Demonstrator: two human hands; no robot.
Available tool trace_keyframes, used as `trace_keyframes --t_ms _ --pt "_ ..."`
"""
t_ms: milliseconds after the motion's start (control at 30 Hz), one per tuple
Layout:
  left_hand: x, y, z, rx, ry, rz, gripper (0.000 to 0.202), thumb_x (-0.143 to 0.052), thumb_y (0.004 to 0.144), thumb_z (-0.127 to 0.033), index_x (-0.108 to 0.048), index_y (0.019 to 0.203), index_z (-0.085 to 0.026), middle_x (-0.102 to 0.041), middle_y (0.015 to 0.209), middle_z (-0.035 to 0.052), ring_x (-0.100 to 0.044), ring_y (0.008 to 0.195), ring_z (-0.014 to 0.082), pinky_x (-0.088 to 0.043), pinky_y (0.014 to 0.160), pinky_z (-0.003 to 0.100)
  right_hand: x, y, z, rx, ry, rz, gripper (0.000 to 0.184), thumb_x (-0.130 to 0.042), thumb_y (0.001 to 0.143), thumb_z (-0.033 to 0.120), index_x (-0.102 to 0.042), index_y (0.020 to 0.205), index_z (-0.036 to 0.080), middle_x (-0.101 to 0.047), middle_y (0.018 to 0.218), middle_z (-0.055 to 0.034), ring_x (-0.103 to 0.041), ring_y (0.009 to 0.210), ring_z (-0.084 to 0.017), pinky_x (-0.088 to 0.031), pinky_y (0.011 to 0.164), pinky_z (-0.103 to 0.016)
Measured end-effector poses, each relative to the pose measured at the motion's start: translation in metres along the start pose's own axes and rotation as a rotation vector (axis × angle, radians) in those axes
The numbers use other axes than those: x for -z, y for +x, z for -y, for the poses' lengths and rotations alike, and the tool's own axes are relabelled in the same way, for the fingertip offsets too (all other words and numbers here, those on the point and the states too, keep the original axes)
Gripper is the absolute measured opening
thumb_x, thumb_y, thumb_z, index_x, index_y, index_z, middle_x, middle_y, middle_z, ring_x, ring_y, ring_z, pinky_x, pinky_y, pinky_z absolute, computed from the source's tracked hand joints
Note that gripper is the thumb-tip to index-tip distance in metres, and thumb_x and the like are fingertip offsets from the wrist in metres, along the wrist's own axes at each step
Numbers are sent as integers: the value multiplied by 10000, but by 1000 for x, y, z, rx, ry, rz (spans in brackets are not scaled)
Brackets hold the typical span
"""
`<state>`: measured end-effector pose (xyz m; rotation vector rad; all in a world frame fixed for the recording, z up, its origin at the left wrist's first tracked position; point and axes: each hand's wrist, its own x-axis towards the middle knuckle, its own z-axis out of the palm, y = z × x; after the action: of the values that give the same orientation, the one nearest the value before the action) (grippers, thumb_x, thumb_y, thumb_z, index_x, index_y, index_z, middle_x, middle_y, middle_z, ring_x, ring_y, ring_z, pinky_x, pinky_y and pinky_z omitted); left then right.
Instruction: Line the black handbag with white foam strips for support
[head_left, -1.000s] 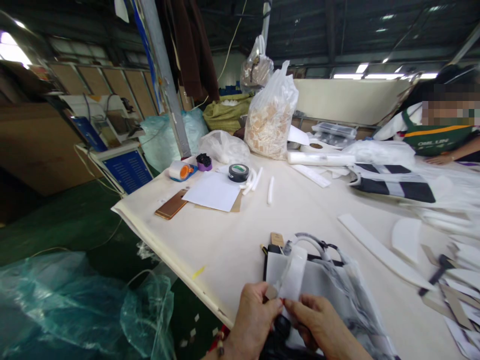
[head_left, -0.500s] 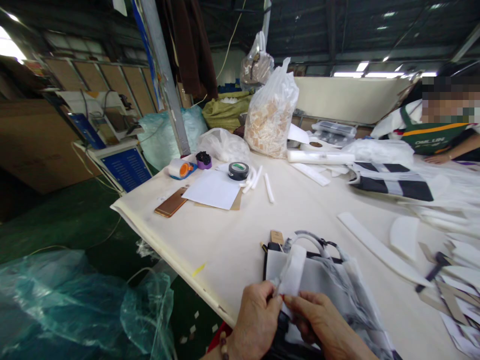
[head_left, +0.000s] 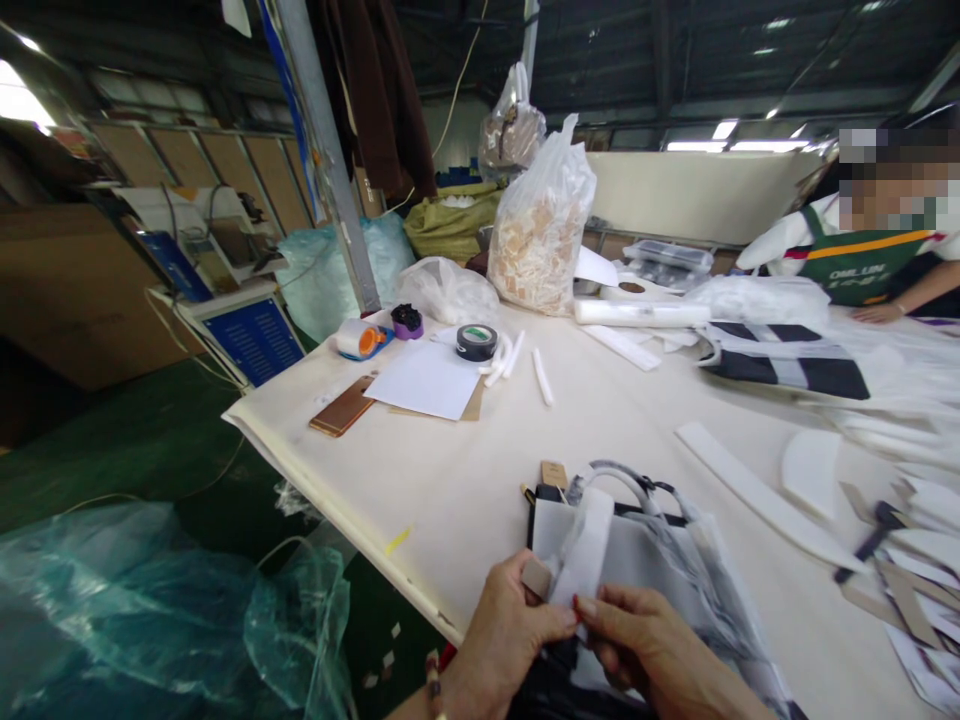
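Observation:
My left hand [head_left: 506, 625] is closed round the lower left edge of a white foam strip [head_left: 590, 535], with a small tan piece [head_left: 535, 577] showing at its fingers. Thumb and fingers of my right hand [head_left: 645, 635] pinch the strip's lower end, where a tiny red spot shows between the two hands. Beneath lies a dark handbag [head_left: 660, 560] covered by a pale sheet, its handles [head_left: 622, 473] wrapped in thin film. A brown tag [head_left: 553, 474] sticks out at its top left. The bag's lower part is hidden by my hands.
On the table [head_left: 450, 480] lie a phone [head_left: 342, 406], white paper [head_left: 424, 378], black tape [head_left: 477, 342] and foam pieces [head_left: 765, 495]. A full plastic bag [head_left: 541, 235] stands behind. At the right, scraps [head_left: 911, 590], a wrapped black bag [head_left: 787, 360] and a co-worker [head_left: 862, 260].
My left hand has turned and shifted slightly, so the small tan piece now shows at its fingers. My right fingertips have moved a little right. The handbag stays in place.

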<state>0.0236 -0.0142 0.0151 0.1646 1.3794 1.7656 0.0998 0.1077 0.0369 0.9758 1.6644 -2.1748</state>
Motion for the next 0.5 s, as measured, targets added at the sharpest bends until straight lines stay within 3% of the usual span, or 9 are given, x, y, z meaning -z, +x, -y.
trace_keyframes --t_ms 133,333,500 --pt "-6 -3 -2 -12 -129 34 244 -662 516 -189 -505 698 -146 -561 579 -4 -517 527 140 -398 519 245 15 -2 -1 -20 56 177 380 -738 582 462 -628 680 111 -558 549 -6 -432 474 -50 -298 480 -170" --pt "-9 -5 -6 17 -158 66 224 -643 546 -177 -481 700 -165 -568 553 -10 -537 507 150 -420 521 260 20 1 -5 -71 -14 76 330 -726 585 432 -621 634 123 -578 564 -16 -463 449 -54 -325 454 -165" --pt "-3 -5 -5 64 -45 74 217 -666 577 -273 -527 709 -171 -554 583 -11 -544 568 165 -417 535 259 10 5 -4 -50 -19 84 193 -630 593 315 -608 602 123 -534 475 4 -410 401 -48 -280 439 -169"
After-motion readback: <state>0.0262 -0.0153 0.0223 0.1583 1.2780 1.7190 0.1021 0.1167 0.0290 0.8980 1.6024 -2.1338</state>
